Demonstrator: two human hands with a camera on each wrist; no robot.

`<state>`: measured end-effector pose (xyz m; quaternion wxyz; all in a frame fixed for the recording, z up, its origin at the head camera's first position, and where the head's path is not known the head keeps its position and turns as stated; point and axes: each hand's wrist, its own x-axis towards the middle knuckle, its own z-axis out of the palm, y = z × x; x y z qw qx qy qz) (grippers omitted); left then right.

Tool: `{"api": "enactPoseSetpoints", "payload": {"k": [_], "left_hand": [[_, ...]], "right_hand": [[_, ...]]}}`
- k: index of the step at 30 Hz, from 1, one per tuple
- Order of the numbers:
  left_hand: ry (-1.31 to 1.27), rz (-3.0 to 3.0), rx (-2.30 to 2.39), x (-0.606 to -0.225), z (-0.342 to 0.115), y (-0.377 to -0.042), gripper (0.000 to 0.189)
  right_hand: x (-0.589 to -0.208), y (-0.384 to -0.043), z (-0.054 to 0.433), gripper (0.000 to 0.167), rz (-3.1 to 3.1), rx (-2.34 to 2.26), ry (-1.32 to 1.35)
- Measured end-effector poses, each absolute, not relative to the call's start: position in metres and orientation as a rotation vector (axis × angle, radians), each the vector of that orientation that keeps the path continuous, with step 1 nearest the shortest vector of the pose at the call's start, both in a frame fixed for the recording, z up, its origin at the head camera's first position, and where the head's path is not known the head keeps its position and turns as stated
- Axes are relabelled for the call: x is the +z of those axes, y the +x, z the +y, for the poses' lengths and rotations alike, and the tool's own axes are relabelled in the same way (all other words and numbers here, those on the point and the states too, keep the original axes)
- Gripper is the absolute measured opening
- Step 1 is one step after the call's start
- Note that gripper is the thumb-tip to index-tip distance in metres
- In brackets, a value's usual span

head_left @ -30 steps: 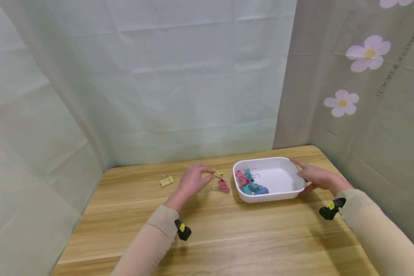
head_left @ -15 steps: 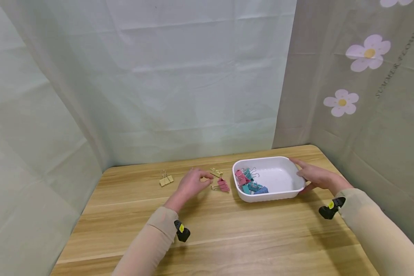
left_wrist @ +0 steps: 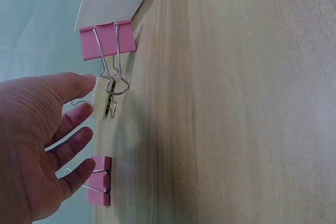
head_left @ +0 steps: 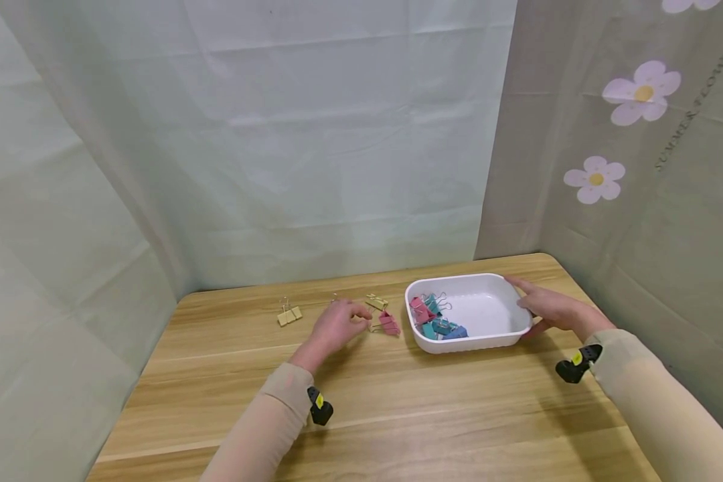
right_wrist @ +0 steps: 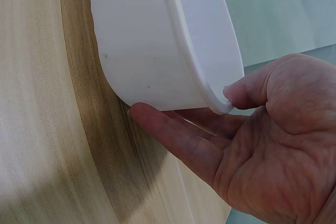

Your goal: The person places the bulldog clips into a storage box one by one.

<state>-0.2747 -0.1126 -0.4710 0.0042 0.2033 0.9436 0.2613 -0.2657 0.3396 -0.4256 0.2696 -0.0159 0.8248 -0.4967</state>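
My left hand (head_left: 340,325) hovers low over the table with its fingers loosely bent and apart, holding nothing. Just ahead of its fingertips lie a pink binder clip (head_left: 389,323) and a yellow binder clip (head_left: 376,302). In the left wrist view, the thumb tip is right by the yellow clip (left_wrist: 102,97), below the wire handles of the pink clip (left_wrist: 107,40). Another pink binder clip (left_wrist: 100,181) is behind the little finger. My right hand (head_left: 551,308) grips the right end of a white plastic tray (right_wrist: 147,51), thumb over the rim, fingers along the outside.
Inside the tray, at its left end, several pink, teal and blue binder clips (head_left: 436,321) are heaped. A yellow binder clip (head_left: 290,316) lies farther left on the wooden table (head_left: 434,415). Fabric curtains (head_left: 337,147) stand behind the table and at both sides.
My left hand has drawn back left and slightly down from the yellow clip, its fingertips now near the pink clip's handles. The right hand and tray stay in place.
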Motion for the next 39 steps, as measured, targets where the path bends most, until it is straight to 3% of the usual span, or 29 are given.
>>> {"api": "enactPoseSetpoints", "payload": {"k": [39], "left_hand": [[0.632, 3.023, 0.637, -0.4804, -0.1075, -0.2747, 0.007]], "right_hand": [[-0.4256, -0.2649, 0.3395, 0.071, 2.231, -1.347, -0.053]]}}
